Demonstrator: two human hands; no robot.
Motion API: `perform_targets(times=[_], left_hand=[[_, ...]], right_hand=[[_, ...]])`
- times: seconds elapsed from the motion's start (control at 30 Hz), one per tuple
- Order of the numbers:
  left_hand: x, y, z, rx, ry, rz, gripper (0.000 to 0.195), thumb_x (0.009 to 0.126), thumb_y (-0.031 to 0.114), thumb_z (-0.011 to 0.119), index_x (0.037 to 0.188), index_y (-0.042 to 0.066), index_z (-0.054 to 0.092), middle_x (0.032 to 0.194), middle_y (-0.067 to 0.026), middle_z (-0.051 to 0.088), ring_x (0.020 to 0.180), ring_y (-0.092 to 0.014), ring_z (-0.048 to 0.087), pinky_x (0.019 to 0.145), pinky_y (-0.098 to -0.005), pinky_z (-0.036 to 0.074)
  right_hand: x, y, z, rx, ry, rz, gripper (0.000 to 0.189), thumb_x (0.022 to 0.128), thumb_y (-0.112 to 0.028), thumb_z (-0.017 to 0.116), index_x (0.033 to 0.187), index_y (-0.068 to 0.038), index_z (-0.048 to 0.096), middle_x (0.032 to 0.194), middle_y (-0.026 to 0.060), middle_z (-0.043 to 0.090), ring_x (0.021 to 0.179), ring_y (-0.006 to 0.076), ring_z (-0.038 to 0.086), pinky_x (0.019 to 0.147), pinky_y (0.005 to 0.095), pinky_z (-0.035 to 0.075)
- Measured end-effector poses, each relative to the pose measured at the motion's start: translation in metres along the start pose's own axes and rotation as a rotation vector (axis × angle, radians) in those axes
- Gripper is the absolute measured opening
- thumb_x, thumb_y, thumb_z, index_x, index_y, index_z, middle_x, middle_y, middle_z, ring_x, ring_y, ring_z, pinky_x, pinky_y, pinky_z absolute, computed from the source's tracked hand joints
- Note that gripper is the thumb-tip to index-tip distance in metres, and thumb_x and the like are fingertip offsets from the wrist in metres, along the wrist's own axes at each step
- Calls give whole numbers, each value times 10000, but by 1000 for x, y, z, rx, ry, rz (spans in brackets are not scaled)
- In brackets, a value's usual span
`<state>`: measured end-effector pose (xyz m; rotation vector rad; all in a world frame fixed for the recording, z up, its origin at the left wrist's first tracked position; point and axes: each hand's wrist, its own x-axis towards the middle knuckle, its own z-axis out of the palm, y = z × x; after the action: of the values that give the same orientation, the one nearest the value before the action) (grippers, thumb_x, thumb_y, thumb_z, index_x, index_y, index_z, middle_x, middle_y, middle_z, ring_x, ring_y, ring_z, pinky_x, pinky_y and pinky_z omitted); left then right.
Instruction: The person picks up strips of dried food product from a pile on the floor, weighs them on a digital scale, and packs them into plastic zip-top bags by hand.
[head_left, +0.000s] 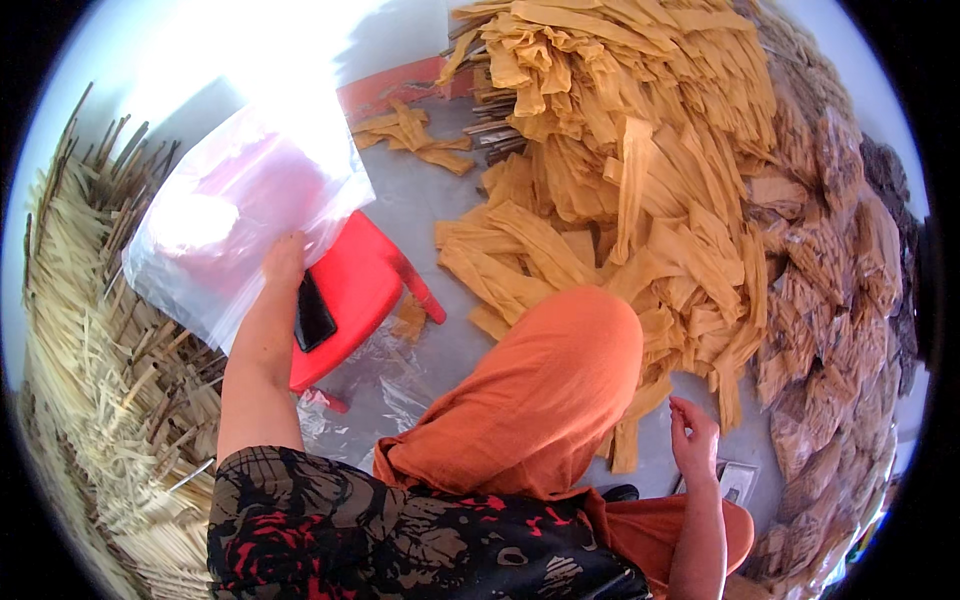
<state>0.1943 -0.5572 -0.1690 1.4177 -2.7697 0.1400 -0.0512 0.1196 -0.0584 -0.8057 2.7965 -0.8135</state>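
My left hand (285, 259) grips a clear plastic bag (247, 202), which spreads out over part of a red plastic stool (360, 277). The red of the stool shows faintly through the film, and bright glare washes out the bag's top. Beside my left wrist a black phone (315, 319) lies on the seat. My right hand (691, 439) is held above the floor by my knee, loosely curled, with nothing in it. Just beyond it lies a heap of golden-brown flat strips (660, 247), which look like dried bean curd sheets.
Pale strips on thin sticks (97, 375) are stacked along the left. Clear bags of brown strips (817, 300) are piled at the right. A few loose strips (412, 135) lie on the grey floor (405, 195) by the wall. Clear film (397, 390) lies near the stool.
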Motion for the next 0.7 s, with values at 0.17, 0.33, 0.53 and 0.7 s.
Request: perform_targets(times=[0.17,0.33,0.53,0.7], left_hand=[[-13,9,-15,-113,-29,32,296,892,329,581,1098,123,632,1139,-125,616,1048,-338,600,882,-459,483],[-36,21,-16,-276,114,206,327,877,368,610,1089,121,646,1118,-120,634,1066,-339,590,914,-446,465],[-14,18,2,-189,-29,50,295,927,322,505,1073,100,633,1095,-168,653,1033,-359,615,896,-464,477],[-25,31,-9,-154,-2,120,261,926,246,456,1023,82,634,1047,-180,665,952,-371,644,830,-488,504]], right_hand=[[-1,-2,9,44,37,-1,203,880,-66,588,1058,-36,679,916,176,684,800,287,677,720,358,528],[0,-9,10,10,2,-23,195,879,-72,593,1050,-38,679,920,164,685,800,289,676,716,358,531],[1,-19,9,50,-21,22,201,876,-73,590,1053,-35,678,933,174,686,813,303,676,718,358,531],[-5,-13,11,7,-13,-50,216,866,-62,585,1059,-35,678,941,178,687,813,307,678,728,364,531]])
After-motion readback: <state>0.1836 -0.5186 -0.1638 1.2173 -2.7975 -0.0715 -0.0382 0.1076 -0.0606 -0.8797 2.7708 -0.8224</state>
